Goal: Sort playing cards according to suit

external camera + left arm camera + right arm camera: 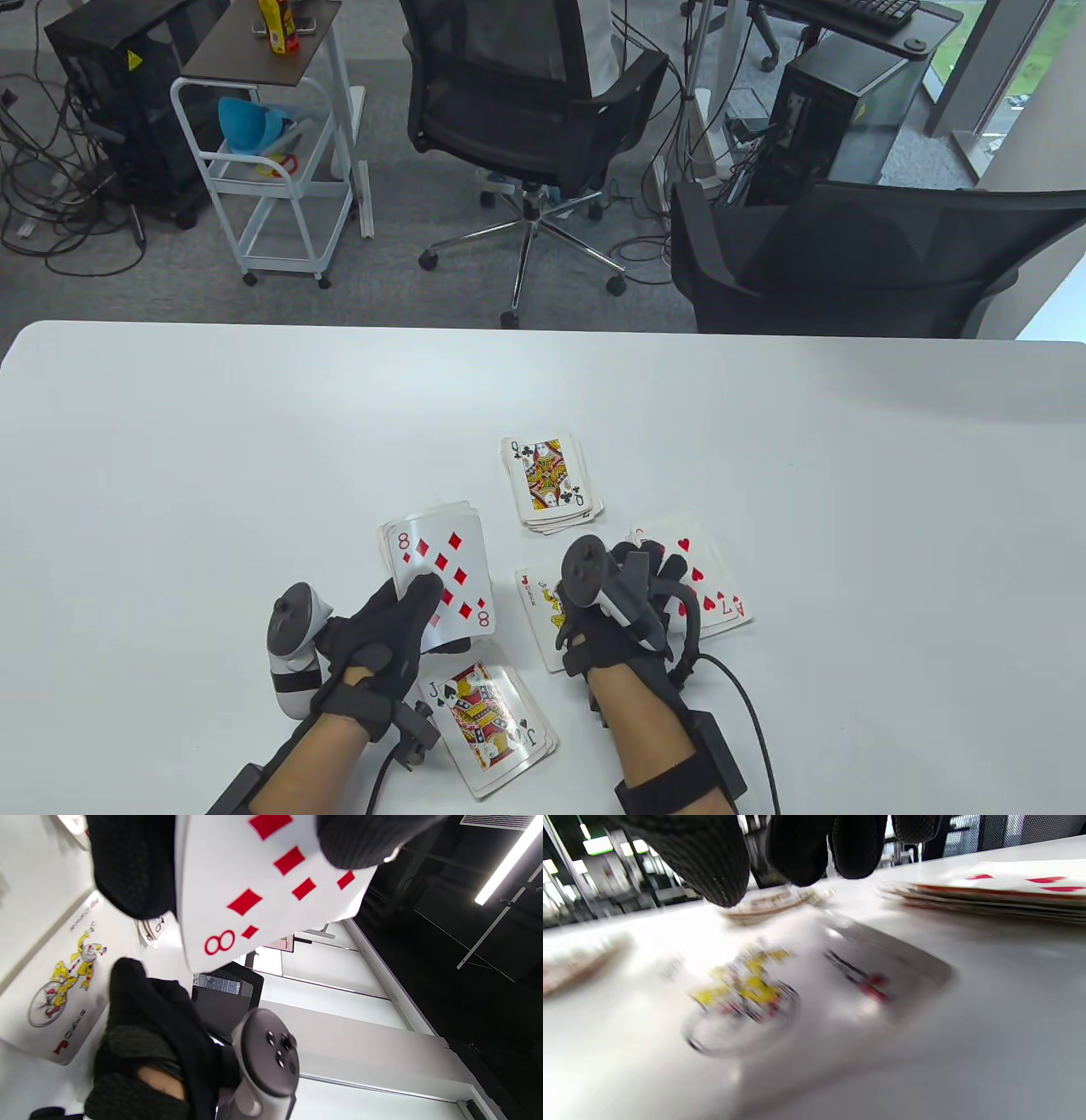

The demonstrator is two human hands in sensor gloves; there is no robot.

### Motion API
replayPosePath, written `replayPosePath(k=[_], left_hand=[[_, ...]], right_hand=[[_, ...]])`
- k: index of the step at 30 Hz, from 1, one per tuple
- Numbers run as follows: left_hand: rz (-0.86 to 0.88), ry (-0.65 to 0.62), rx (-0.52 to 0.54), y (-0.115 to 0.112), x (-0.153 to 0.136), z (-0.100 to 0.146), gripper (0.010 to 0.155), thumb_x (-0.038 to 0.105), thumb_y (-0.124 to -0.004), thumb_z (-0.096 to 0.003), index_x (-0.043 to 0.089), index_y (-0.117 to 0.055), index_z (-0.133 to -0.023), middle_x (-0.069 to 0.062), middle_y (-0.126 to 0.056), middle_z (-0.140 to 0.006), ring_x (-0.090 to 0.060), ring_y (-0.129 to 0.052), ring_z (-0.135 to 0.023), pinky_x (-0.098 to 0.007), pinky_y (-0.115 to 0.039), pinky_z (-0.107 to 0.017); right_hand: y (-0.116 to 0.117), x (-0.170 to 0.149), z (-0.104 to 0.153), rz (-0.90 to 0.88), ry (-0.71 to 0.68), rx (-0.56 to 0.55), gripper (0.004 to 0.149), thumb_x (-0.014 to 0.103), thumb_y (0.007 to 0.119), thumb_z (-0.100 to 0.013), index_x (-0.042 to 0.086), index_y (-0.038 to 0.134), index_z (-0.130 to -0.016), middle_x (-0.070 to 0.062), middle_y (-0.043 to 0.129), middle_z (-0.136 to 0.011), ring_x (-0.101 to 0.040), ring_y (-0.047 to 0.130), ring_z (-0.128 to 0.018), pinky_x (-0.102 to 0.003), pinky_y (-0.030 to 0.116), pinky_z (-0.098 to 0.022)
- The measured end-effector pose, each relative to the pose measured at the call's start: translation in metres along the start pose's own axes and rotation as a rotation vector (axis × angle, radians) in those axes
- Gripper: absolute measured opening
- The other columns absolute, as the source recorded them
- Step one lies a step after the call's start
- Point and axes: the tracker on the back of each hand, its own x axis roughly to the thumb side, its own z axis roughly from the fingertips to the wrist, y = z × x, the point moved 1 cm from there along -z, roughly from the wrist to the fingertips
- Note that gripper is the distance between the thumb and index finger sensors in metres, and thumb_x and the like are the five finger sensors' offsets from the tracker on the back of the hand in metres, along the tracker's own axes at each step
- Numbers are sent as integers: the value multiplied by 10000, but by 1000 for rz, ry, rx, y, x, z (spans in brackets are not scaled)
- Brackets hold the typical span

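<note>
Table view, lower centre: my left hand (386,628) grips the thin, slippery deck (441,586) by its edges; my right hand (632,607) hovers loosely open over the joker (539,607), holding nothing.

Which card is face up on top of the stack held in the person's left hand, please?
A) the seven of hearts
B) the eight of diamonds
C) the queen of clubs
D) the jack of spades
B: the left hand grips a stack whose top card is the eight of diamonds, and its red 8 and diamond pips also show in the left wrist view.
</note>
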Motion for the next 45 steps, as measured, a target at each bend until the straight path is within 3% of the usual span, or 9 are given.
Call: replayPosePath(k=[2,14,18,25,32,36,45], left_hand=[[9,0,3,0,-1,0,539,537,-712,-581,225,-688,-1020,-32,-875,-949,-307,-969,-781,-408,-917,-499],[12,-9,24,2,0,0,534,530,-694,-583,244,-667,-1033,-30,-861,-961,-306,-961,-793,-407,-915,-505],[8,-5,24,3,0,0,532,526,-697,-582,245,-666,-1033,-29,-858,-964,-306,-958,-797,-408,-914,-507],[34,4,20,3,0,1,528,512,-700,-584,245,-656,-1037,-32,-849,-971,-307,-952,-805,-408,-911,-517],[58,7,37,4,0,1,506,487,-742,-586,258,-669,-1031,-8,-863,-965,-291,-960,-806,-403,-918,-521],[96,9,58,6,-2,2,508,533,-749,-576,258,-724,-1002,7,-897,-940,-289,-982,-778,-399,-929,-495],[110,21,41,3,-4,1,533,541,-743,-575,246,-693,-1017,-13,-867,-960,-301,-957,-801,-406,-915,-513]], right_hand=[[-9,5,6,-102,-67,-44,518,478,766,-582,40,747,-858,-269,589,-1014,-565,353,-994,-763,233,-641],[-33,31,35,-487,-363,-266,490,486,737,-573,63,806,-813,-225,688,-980,-546,459,-993,-767,280,-647],[-31,42,41,-509,-408,-262,499,500,732,-570,70,806,-812,-214,707,-973,-540,495,-987,-767,292,-649],[-15,58,42,-425,-472,-126,599,560,793,-546,68,734,-884,-222,639,-1019,-549,450,-1004,-767,302,-658],[-16,62,46,-419,-491,-185,596,547,859,-512,75,722,-849,-209,655,-1002,-538,505,-994,-759,353,-666],[-19,64,51,-501,-506,-272,457,418,865,-521,44,784,-771,-199,735,-951,-516,597,-968,-748,405,-670],[-25,58,51,-486,-504,-341,380,333,768,-558,15,891,-727,-182,820,-923,-485,663,-949,-739,435,-669]])
